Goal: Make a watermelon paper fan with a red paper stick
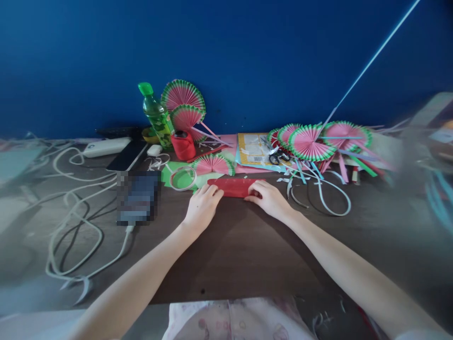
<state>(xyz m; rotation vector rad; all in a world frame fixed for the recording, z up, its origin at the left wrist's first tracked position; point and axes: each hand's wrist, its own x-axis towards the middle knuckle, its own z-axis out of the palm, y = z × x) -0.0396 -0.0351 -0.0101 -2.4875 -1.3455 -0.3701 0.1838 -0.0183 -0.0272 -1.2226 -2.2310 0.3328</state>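
Note:
A folded strip of red paper (233,186) lies flat on the dark wooden table (240,250) in front of me. My left hand (202,206) rests on its left end, fingers bent and pressed down on it. My right hand (269,197) presses on its right end with curled fingers. Just behind the strip lies a half-open pink and green paper fan (213,165) on a green sheet.
Finished fans lie stacked at the right (311,141) and stand at the back (183,97). A green bottle (157,115), a red tape roll (183,145), scissors (278,155), a clear tape ring (182,178), a phone (137,197) and white cables (71,222) surround the work spot.

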